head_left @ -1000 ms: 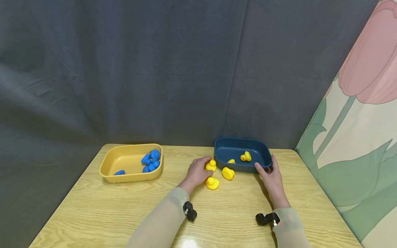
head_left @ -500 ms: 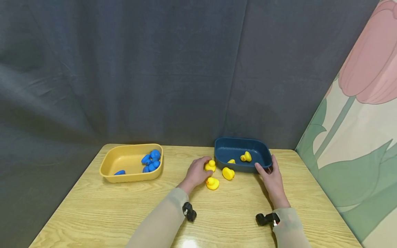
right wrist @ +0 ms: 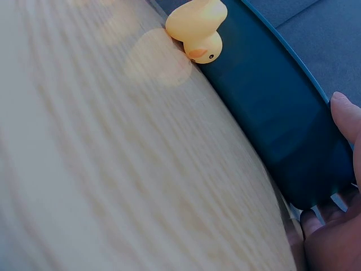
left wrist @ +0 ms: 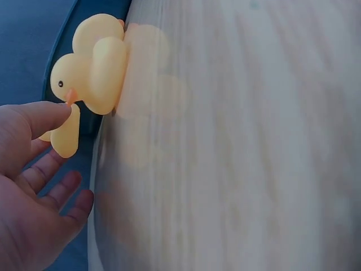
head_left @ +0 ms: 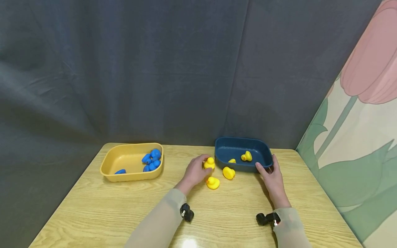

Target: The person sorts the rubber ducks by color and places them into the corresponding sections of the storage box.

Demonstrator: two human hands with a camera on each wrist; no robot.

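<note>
My left hand (head_left: 195, 171) pinches a yellow rubber duck (head_left: 209, 163) between thumb and fingers. In the left wrist view, the thumb covers part of that duck (left wrist: 66, 132). Two more ducks rest on the table in front of the dark blue bin (head_left: 242, 167): one tipped over (head_left: 228, 173) against or close to its front wall, the other upright (head_left: 213, 183) beside my left hand. Inside the bin lies a duck (head_left: 246, 156) on its side, with another partly hidden behind the front wall. My right hand (head_left: 273, 179) grips the bin's near right corner, thumb at the rim, fingers around the end.
A yellow bin (head_left: 130, 176) at the left of the wooden table (head_left: 124, 213) contains several blue pieces (head_left: 152, 162). A dark curtain (head_left: 170, 69) hangs along the table's back edge. Floral-patterned wall (head_left: 353, 155) borders the right side.
My left hand has shifted slightly left with the pinched duck, away from the dark blue bin. The right hand stays at the bin's corner.
</note>
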